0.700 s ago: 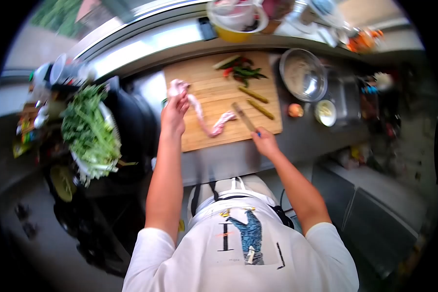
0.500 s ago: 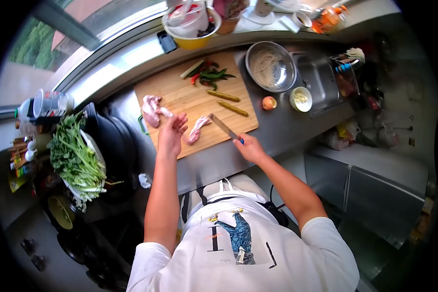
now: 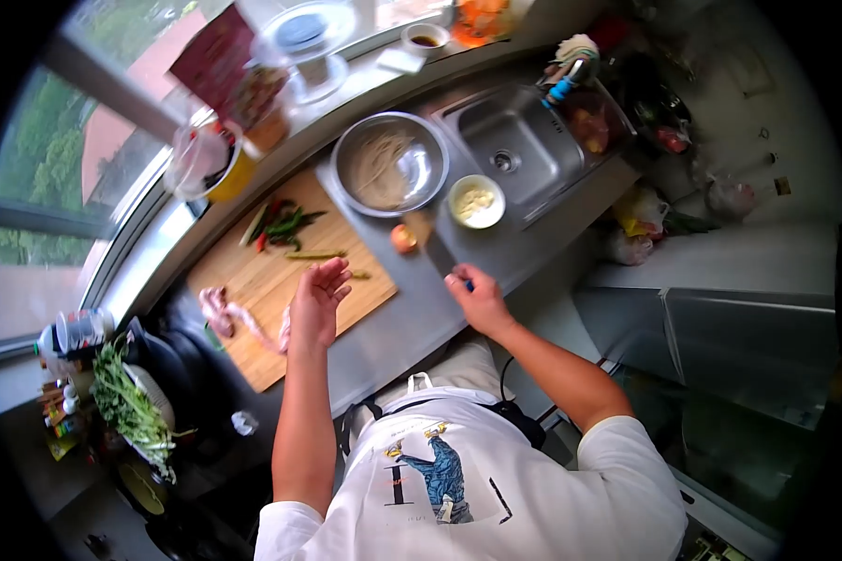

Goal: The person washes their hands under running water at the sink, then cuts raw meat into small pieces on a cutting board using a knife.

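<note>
My left hand [image 3: 316,297] is above the wooden cutting board [image 3: 239,360], palm turned inward, fingers apart and holding nothing. My right hand [image 3: 477,297] is closed on the handle of a knife [image 3: 438,254], its blade blurred over the steel counter to the right of the board. Pale pink raw meat [image 3: 217,311] lies on the left part of the board, and part of it is behind my left hand. Green and red peppers [image 3: 285,224] lie at the back of the board. Long olive-green pickles [image 3: 315,254] are partly hidden by my left hand.
Beside the board are a steel bowl [image 3: 390,165] with pale strips, an onion [image 3: 403,238] and a small white bowl [image 3: 477,202]. A sink [image 3: 524,154] is farther right. Leafy greens [image 3: 131,402] are at the left. Containers [image 3: 309,47] line the windowsill.
The view has turned to the right, so the board shows lower and farther left. My right hand with the knife has moved off the board over the counter. My left hand stays empty, now nearer the pickles.
</note>
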A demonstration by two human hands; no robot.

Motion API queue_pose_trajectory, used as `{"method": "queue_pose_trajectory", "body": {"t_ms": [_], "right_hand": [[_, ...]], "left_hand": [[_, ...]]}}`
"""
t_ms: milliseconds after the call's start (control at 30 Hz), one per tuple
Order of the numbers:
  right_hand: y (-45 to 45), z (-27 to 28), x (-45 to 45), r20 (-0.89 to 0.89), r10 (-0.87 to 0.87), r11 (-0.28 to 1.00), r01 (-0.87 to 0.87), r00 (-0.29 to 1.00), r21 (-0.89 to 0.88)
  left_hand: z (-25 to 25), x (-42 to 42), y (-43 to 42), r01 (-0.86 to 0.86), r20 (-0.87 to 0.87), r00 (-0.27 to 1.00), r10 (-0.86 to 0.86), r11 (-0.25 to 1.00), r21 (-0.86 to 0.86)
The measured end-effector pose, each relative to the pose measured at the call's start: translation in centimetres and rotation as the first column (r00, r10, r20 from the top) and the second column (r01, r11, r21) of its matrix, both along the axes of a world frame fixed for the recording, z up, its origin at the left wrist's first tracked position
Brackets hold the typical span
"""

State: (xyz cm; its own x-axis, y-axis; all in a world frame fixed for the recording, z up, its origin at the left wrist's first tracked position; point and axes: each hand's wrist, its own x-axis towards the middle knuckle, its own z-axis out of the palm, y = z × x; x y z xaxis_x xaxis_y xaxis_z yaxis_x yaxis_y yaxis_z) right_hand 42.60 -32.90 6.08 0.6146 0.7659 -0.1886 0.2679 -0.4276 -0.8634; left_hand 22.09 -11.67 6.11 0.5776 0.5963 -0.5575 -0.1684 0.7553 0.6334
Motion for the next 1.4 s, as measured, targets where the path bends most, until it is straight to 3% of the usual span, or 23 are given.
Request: {"method": "queue_pose_trajectory", "body": {"t_ms": [133,200,267,333,400,467,667,800,967,1000,1067,1133,1200,1267,1333,1400], "right_hand": [[-3.4,0.6,15.6,-0.214,-0.373,0.89,0.413,0.903,0.193],[-5.1,0.8,24.9,-0.128,-0.433,0.859,0.452,0.892,0.24],[-6.9,0.3,34.4,0.274,-0.405,0.914,0.375,0.873,0.155],[-7.8,-1.8,43.3,0.49,-0.3,0.95,0.3,0.818,0.081],[-6.8,-1.3,49.4,0.566,-0.227,0.939,0.331,0.793,-0.088],[-3.5,1.4,52.0,0.592,-0.219,0.911,0.38,0.776,-0.162],[1.7,-0.1,57.7,0.683,-0.127,0.918,0.347,0.719,-0.194],[6.0,1.4,59.3,0.805,0.177,0.905,0.229,0.567,-0.36],[10.8,-0.1,62.7,0.877,0.245,0.898,0.245,0.414,-0.366],[11.2,0.2,62.3,0.875,0.254,0.899,0.234,0.413,-0.371],[11.9,1.9,61.8,0.793,0.229,0.874,0.24,0.565,-0.423],[11.8,2.6,62.3,0.719,0.327,0.802,0.222,0.613,-0.555],[11.4,3.5,61.8,0.674,0.263,0.792,0.244,0.691,-0.559],[11.3,2.8,63.0,0.685,0.282,0.801,0.227,0.672,-0.553],[11.2,-0.7,66.8,0.589,0.256,0.861,0.096,0.767,-0.5],[10.7,-9.1,72.5,0.677,0.235,0.888,0.129,0.698,-0.441]], "left_hand": [[0.5,13.3,-3.5,0.14,0.073,0.987,-0.14,0.99,0.001],[0.6,20.6,-5.0,0.186,0.059,0.981,-0.185,0.983,0.0],[-0.7,27.6,-6.2,0.259,0.044,0.965,-0.257,0.965,-0.041],[-2.0,33.7,-6.7,0.313,0.038,0.95,-0.311,0.947,-0.068],[-3.7,38.3,-6.9,0.324,-0.015,0.945,-0.326,0.943,-0.074],[-4.3,42.8,-6.4,0.321,-0.105,0.939,-0.327,0.945,-0.069],[-6.6,50.2,-6.6,0.3,-0.112,0.943,-0.314,0.946,-0.124],[-8.3,52.3,-6.5,0.309,-0.12,0.94,-0.32,0.946,-0.1],[-8.5,54.9,-6.2,0.269,-0.109,0.952,-0.285,0.953,-0.138],[-8.6,55.1,-6.0,0.248,-0.086,0.961,-0.262,0.957,-0.149],[-8.7,56.1,-5.7,0.213,-0.061,0.972,-0.226,0.964,-0.161],[-8.7,56.7,-5.6,0.203,-0.025,0.977,-0.21,0.965,-0.164],[-8.9,57.0,-5.4,0.181,-0.017,0.982,-0.188,0.966,-0.185],[-9.2,57.1,-5.2,0.169,0.004,0.985,-0.172,0.965,-0.198],[-8.7,57.3,-5.1,0.141,-0.015,0.989,-0.148,0.968,-0.208],[-8.9,57.1,-5.1,0.136,-0.021,0.99,-0.143,0.972,-0.193]]}}
